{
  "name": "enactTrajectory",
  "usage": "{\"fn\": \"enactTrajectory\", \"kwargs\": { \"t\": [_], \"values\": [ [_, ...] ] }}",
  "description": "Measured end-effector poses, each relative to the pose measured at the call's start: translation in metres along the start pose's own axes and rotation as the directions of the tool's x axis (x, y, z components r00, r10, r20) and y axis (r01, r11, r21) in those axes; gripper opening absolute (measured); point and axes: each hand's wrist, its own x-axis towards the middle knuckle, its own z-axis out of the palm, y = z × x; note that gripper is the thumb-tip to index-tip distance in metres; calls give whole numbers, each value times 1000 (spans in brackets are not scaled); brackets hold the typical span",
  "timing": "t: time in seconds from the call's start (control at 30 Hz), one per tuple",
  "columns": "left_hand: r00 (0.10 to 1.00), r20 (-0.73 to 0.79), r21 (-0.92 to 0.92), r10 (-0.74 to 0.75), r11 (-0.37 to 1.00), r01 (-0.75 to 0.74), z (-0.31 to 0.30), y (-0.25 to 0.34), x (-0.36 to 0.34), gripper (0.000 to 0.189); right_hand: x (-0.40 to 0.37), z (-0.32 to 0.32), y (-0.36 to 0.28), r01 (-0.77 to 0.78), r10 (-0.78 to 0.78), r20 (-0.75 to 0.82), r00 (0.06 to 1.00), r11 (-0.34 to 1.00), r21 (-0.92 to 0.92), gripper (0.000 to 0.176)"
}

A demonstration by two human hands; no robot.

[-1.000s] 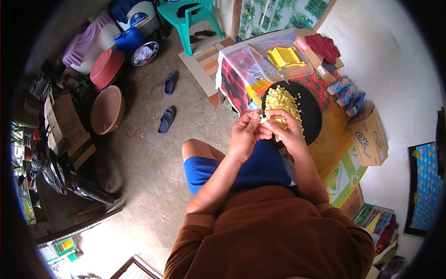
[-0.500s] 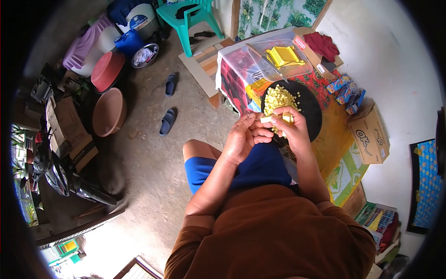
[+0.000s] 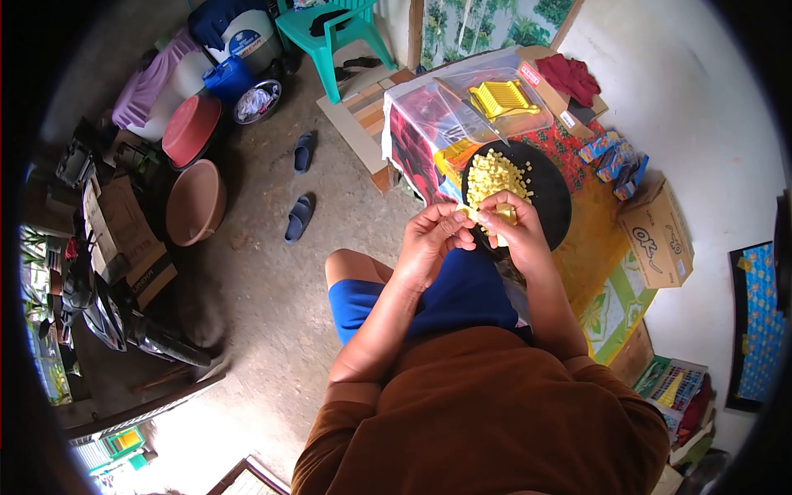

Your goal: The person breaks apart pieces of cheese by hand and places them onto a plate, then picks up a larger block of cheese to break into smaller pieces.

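Note:
In front of my lap, both hands meet over the near edge of a round black tray (image 3: 551, 198). Heaped on the tray are many small pale-yellow cubes (image 3: 493, 175), with a few scattered at the pile's right side. My left hand (image 3: 431, 247) pinches one end of a small pale-yellow piece (image 3: 468, 213) between thumb and fingertips. My right hand (image 3: 521, 235) has its thumb and fingertips at the other end of that piece. A larger pale-yellow block (image 3: 506, 216) shows within the curled fingers of my right hand, partly covered by them.
Behind the tray stands a clear plastic bin (image 3: 454, 91) with a yellow slotted rack (image 3: 503, 99) on top. Blue packets (image 3: 615, 161) and a cardboard box (image 3: 657, 235) sit to the right. On the floor at left are slippers (image 3: 299, 218) and basins (image 3: 195, 203).
The pale-yellow piece between my hands shows less of its length now and sits slightly more to the left. My fingertips have shifted a little; the rest looks the same.

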Motion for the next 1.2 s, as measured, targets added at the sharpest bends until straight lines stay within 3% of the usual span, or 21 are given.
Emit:
{"fn": "enactTrajectory", "kwargs": {
  "t": [0.33, 0.63, 1.2],
  "values": [
    [995, 54, 316, 81, 944, -94, 0, 2, -4, 19, -2, 1, -1, -40, 47, 53, 997, 990, -132, 20],
    [993, 87, 291, 75, 952, -97, -4, 0, -4, 17, -1, 1, 7, -61, 62, 59, 996, 998, -17, 19],
    [988, 131, 301, 79, 947, -115, -6, -2, -5, 20, -2, 3, 8, -91, 91, 25, 996, 996, 10, 19]
  ]
}}
